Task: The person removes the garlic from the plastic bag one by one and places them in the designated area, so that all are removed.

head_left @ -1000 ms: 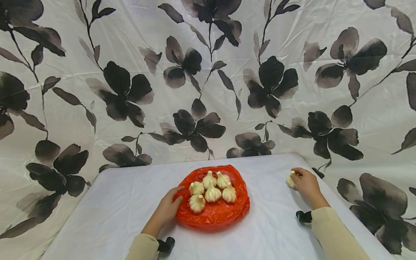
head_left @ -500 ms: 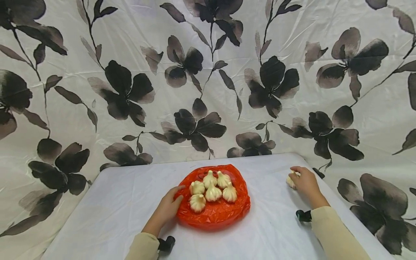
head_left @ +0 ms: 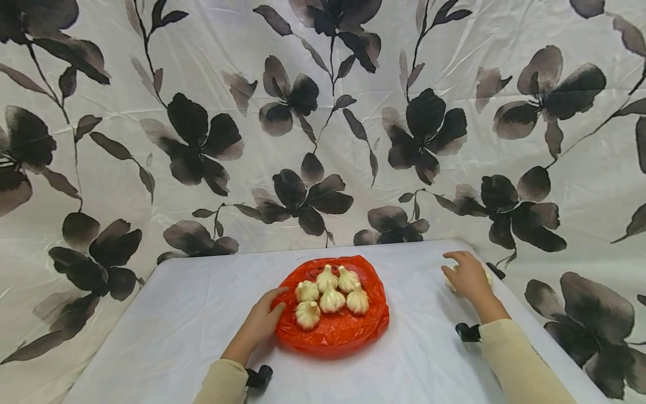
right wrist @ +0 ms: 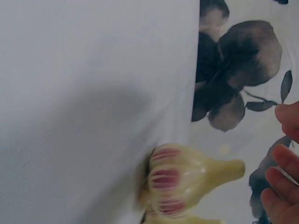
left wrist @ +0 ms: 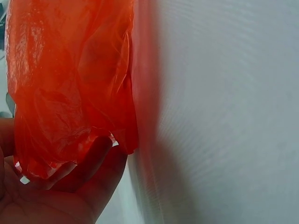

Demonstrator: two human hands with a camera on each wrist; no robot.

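Note:
A red plastic bag [head_left: 348, 335] with a rounded, raised shape bears several garlic bulbs [head_left: 332, 301] on top. My left hand [head_left: 261, 321] holds the bag's left edge; in the left wrist view its fingers [left wrist: 103, 179] reach round the crinkled plastic. Far to the right, my right hand [head_left: 470, 279] is raised over the table with fingers parted and nothing between them. Beneath it, partly hidden by the hand, lies a garlic bulb [right wrist: 180, 179] with pink streaks. Another bulb [right wrist: 187, 219] shows beside it at the bottom of the right wrist view.
White cloth covers the table [head_left: 414, 348], whose right edge runs close to the right hand. Behind it hangs a pale curtain [head_left: 353, 168] printed with dark flowers. Small black devices [head_left: 259, 379] are strapped at both wrists.
My right hand has let go of the garlic bulb, spread its fingers and risen slightly. The left hand stays at the red bag.

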